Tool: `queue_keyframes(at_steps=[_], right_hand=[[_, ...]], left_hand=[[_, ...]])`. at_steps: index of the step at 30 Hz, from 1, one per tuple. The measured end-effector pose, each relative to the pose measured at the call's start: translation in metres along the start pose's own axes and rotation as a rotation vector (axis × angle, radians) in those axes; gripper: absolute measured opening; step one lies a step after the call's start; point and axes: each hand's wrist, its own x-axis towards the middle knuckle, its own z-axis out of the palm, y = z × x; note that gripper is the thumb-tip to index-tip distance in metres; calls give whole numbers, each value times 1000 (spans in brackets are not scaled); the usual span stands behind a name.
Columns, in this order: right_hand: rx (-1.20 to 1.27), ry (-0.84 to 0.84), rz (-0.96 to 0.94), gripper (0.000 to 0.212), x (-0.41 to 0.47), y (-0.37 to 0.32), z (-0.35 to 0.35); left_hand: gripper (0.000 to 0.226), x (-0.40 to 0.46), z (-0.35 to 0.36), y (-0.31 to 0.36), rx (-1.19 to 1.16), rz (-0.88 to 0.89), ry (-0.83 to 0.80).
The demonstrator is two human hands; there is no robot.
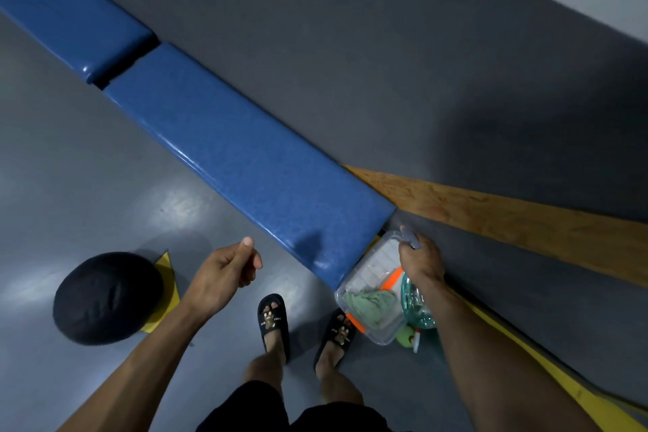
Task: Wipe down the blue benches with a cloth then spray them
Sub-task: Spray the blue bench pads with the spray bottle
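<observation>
Gripping the bin (373, 295) rim, the right hand (419, 261) keeps cloth (368, 303) and sprayer (415, 307) close; left hand (224, 272) hangs loosely curled, empty.

Left hand (224, 270) held out in front at mid-height, back turned up, fingers loosely curled toward the palm, thumb tip raised above them, nothing held; left forearm bare, running in from the lower left edge; right hand (419, 259) lower and further right, knuckles up, fingers curled round a pale grey handle, thumb side hidden; right forearm bare, reaching in from the lower right; both bare legs below, feet in black slides, toes pointing forward, left foot slightly ahead of the right.
</observation>
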Motion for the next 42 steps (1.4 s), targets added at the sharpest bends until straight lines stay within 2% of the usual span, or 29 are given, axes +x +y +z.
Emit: queue_keyframes(at_steps=[2, 5, 11, 14, 17, 20, 22, 27, 31, 34, 37, 39, 42], right_hand=[[-23, -42, -34, 23, -3, -9, 4], [-79, -117, -126, 5, -15, -22, 21], [-268, -287, -237, 11, -51, -45, 83], [-312, -316, -226, 10, -70, -60, 115], [-305, -292, -168, 17, -81, -75, 141], [-245, -265, -89, 18, -82, -92, 156], [-200, -238, -44, 20, -77, -108, 160], [-88, -100, 14, 15, -52, -150, 150], [-130, -9, 57, 12, -27, -174, 140], [-195, -8, 108, 11, -14, -183, 141], [-154, 21, 86, 6, -7, -195, 143], [-105, 22, 36, 10, -1, -208, 144], [-128, -85, -89, 15, 9, -230, 158]], left_hand=[[55, 1, -6, -4, -1, -2, 12], [58, 6, -17, -11, -5, -5, 19], [38, 27, -51, -27, 127, 15, 23], [37, 44, -77, -39, 157, -4, 1], [46, 58, -104, -52, 124, -29, -8], [34, 75, -130, -65, 111, -44, -18], [34, 88, -148, -70, 89, -58, -30], [20, 118, -180, -74, 66, -43, -72], [36, 137, -197, -68, 84, -14, -97], [35, 149, -204, -59, 86, 2, -109], [28, 159, -208, -53, 68, 7, -99], [28, 166, -212, -50, 71, -2, -96], [28, 177, -222, -46, 65, -13, -75]])
